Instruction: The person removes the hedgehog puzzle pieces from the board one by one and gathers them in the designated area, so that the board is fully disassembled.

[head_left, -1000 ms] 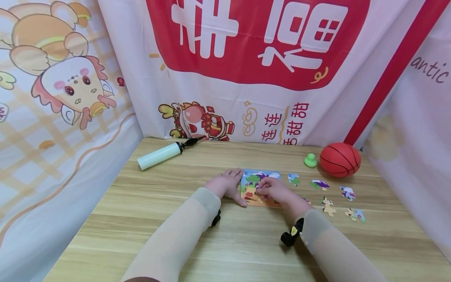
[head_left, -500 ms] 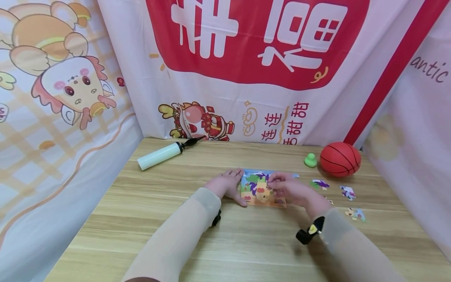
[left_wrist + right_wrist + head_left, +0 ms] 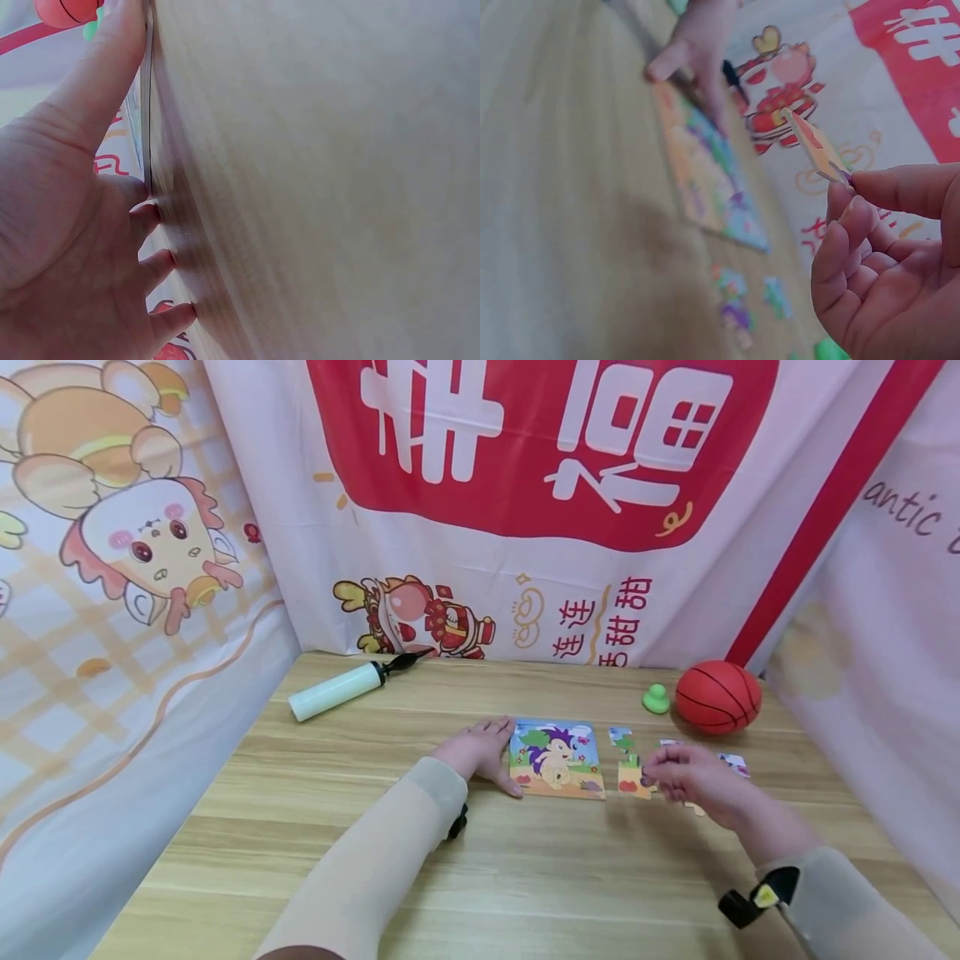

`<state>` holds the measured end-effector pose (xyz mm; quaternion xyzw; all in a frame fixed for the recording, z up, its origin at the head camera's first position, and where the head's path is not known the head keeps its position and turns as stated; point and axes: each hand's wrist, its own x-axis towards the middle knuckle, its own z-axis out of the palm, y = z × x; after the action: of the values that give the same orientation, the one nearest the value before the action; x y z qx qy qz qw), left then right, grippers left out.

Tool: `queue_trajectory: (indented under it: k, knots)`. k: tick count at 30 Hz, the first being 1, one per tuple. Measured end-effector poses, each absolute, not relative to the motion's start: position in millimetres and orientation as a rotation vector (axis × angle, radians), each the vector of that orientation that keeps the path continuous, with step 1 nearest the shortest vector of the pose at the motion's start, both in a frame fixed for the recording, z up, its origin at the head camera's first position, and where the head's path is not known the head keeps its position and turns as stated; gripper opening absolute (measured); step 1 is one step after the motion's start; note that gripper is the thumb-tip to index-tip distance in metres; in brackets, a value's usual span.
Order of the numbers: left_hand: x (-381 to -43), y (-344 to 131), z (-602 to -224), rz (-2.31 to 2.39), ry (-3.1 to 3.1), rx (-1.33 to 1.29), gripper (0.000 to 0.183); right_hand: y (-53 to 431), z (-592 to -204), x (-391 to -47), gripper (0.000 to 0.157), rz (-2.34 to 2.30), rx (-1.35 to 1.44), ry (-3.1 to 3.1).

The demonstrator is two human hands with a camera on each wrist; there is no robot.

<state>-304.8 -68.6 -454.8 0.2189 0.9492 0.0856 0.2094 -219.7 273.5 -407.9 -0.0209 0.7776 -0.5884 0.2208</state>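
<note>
In the head view, a square puzzle board [image 3: 557,760] with a purple-haired cartoon animal picture lies flat on the table. My left hand [image 3: 483,753] rests at its left edge, fingers straight and spread, thumb near the front corner. My right hand [image 3: 693,781] is to the right of the board, above the table. Between thumb and fingers it pinches a puzzle piece [image 3: 819,146], orange with red, by one end. A green-blue puzzle piece [image 3: 622,738] lies just beyond the held one. The right hand partly covers other loose pieces [image 3: 735,764] behind it.
At the back right sit a red ball [image 3: 717,697] with basketball lines and a small green knobbed toy [image 3: 656,699]. A pale hand pump [image 3: 337,691] with a black end lies at the back left. Printed cloth [image 3: 450,552] hangs behind the wooden table [image 3: 337,793].
My right hand has come off the board and moved right, carrying the orange-and-red puzzle piece with it. The board's picture is uncovered now. My left hand has stayed at the board's left edge.
</note>
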Motion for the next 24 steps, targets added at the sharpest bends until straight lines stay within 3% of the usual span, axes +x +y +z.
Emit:
queue_trajectory:
  k: [10, 24]
  knots:
    - [-305.1, -68.0, -453.1, 0.244, 2.624, 0.592, 0.129, 284.6, -452.0, -197.7, 0.017, -1.389, -0.016, 2.249]
    - [-305.1, -70.3, -454.7, 0.258, 2.644, 0.613, 0.132, 284.6, -459.5, -196.6, 0.010, -1.181, 0.122, 2.451]
